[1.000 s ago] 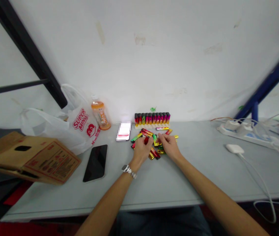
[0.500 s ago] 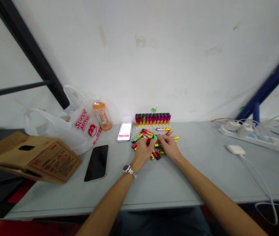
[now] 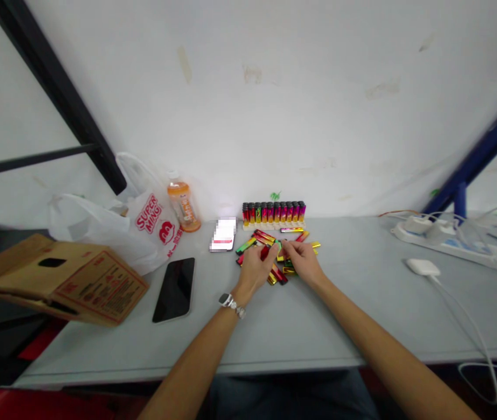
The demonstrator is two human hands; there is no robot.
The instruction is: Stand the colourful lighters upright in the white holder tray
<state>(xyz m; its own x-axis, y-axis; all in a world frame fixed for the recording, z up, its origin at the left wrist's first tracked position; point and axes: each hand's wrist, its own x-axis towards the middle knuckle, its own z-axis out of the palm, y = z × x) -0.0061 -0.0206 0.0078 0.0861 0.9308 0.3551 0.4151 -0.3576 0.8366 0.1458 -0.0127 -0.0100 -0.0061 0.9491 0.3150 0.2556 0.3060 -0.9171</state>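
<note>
My left hand (image 3: 256,269) is closed around a small lighter (image 3: 265,252), red with a green end that shows by the thumb. Close beside it, my right hand (image 3: 303,259) is pinched at the green end; its fingertips partly cover that spot. Under and around both hands lies a loose pile of shiny lighters (image 3: 245,246) in red, yellow and green. Behind the pile, rows of upright lighters (image 3: 277,214) with dark tops stand in a pale rack (image 3: 248,227). One yellow and pink lighter (image 3: 291,230) lies along the rack's front.
Left of the pile are a lit phone (image 3: 222,236), a dark phone (image 3: 175,290), an orange drink bottle (image 3: 184,204), a white plastic bag (image 3: 112,236) and an open cardboard box (image 3: 95,286). A power strip (image 3: 454,245) and a white charger (image 3: 423,267) with cables lie right.
The whole view has shifted slightly, so things appear a little further right. Both hands stay together over the pile, with only small finger movement at the green end.
</note>
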